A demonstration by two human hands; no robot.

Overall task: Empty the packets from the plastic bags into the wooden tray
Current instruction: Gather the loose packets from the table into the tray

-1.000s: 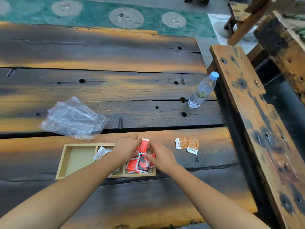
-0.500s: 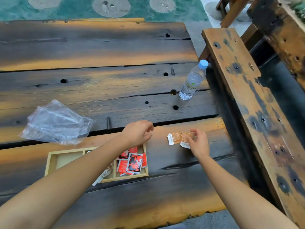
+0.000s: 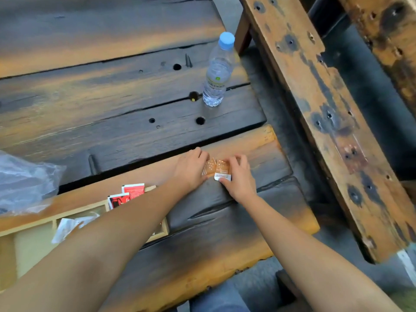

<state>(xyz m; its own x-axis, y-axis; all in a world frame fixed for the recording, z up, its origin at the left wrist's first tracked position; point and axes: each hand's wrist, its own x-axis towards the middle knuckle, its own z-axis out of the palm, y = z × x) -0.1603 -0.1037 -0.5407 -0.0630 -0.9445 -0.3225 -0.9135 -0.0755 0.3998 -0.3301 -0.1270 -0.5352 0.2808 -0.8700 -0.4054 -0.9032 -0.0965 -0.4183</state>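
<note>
Head view: both hands' fingers pinch upright orange packets.

both hands meet on the dark wooden surface around two orange packets: left hand beside them, right hand pinching the right one. red packets sit in the wooden tray. a plastic bag lies at left, a water bottle stands farther back.

On the tabletop, the tray lies near left, the plastic bag beyond it; two packets sit right, the bottle farther back.
</note>
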